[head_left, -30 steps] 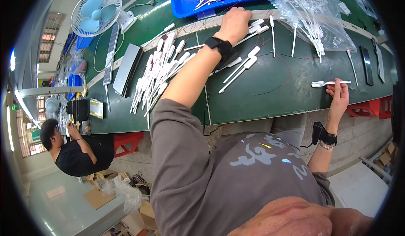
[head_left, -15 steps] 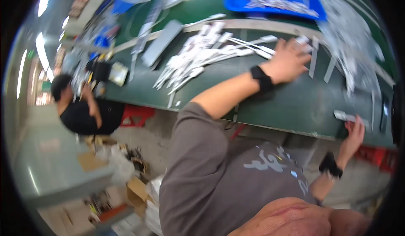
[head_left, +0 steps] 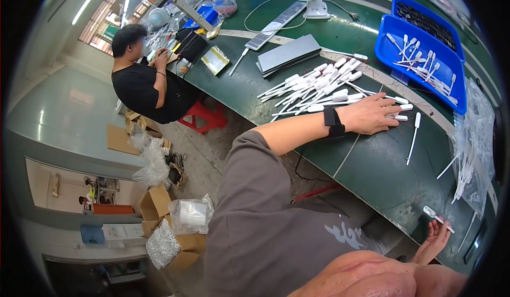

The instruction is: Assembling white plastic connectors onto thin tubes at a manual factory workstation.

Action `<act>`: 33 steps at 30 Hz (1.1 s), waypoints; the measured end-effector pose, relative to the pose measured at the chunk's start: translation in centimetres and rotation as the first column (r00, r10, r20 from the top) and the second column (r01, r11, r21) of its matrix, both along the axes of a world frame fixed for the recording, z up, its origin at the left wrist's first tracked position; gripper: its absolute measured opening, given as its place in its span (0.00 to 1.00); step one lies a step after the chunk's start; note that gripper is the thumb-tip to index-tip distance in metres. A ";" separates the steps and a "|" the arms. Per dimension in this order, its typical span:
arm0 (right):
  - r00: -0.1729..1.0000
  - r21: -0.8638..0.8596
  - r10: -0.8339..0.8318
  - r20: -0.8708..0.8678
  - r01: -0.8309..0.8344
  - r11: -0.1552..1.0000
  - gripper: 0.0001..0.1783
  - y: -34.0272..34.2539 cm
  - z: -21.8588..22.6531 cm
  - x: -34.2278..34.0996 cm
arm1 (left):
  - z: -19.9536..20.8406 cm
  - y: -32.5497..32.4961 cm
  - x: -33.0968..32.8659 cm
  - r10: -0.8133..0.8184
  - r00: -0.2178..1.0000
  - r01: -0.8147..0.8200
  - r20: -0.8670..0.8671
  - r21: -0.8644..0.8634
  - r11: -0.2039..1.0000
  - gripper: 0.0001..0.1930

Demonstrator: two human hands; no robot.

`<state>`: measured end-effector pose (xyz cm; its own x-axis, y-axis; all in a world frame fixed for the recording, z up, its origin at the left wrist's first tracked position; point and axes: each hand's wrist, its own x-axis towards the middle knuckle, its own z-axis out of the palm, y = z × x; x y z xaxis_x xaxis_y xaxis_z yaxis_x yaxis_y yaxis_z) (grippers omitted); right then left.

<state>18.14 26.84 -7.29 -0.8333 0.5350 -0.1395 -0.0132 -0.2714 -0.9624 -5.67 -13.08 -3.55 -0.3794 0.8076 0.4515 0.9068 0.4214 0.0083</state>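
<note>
My left hand (head_left: 374,113) lies palm down at the right end of a pile of white, pipette-like plastic sticks (head_left: 324,84) on the green table. Its fingers are spread over several sticks, whose bulb ends poke out past the fingertips. What lies under the palm is hidden. One loose stick (head_left: 413,137) rests just right of that hand. Near the table's front edge at the right, my right hand (head_left: 434,241) pinches a single pipette-like stick (head_left: 429,212), its bulb end pointing away from me.
Behind the pile stand a blue tray (head_left: 380,52) of similar sticks and another blue tray (head_left: 397,2) of dark parts. Grey flat boxes (head_left: 289,55), a fan (head_left: 317,7) and a plastic bag (head_left: 478,137) of sticks lie around. A co-worker (head_left: 151,82) sits at the left.
The view has turned and sharpened, showing more of the table's far left. My left hand stays by the pile's right end, and my right hand keeps its stick.
</note>
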 end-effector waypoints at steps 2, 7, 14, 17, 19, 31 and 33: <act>1.000 0.026 -0.009 0.001 0.009 1.000 0.16 -1.0 -0.2 -0.8 | 0.6 0.9 0.2 0.032 0.997 -0.031 -0.064 0.011 0.999 0.16; 1.000 0.073 -0.005 -0.004 0.005 0.997 0.16 -1.6 -1.1 -1.3 | 0.8 11.8 5.3 -0.097 0.961 0.053 0.259 0.172 0.984 0.12; 1.000 -0.033 0.008 -0.007 -0.008 0.999 0.16 -2.3 -0.8 -0.3 | -2.4 17.4 10.1 -0.252 0.831 0.127 0.496 0.273 0.954 0.13; 1.000 -0.031 -0.007 -0.007 0.007 0.999 0.16 -0.2 -1.2 0.8 | -2.6 17.0 9.5 -0.288 0.830 0.152 0.477 0.305 0.940 0.12; 0.998 0.032 -0.059 -0.019 0.059 0.998 0.17 1.5 -0.8 1.1 | -2.4 16.3 9.2 -0.299 0.829 0.156 0.472 0.319 0.935 0.11; 0.968 0.737 -0.118 0.223 -0.088 0.670 0.17 -0.9 1.5 2.8 | -1.1 16.0 10.2 -0.258 0.940 0.235 0.223 0.123 0.964 0.05; 0.949 0.827 -0.218 0.228 -0.071 0.558 0.16 -2.9 3.7 2.9 | 0.0 15.6 9.4 -0.348 0.897 0.305 0.272 0.187 0.934 0.05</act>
<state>21.03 23.94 -3.63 -0.7859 0.5914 0.1805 0.3026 0.6225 -0.7218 3.71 2.47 -3.54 -0.2381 0.8476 0.4742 0.9397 0.0775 0.3332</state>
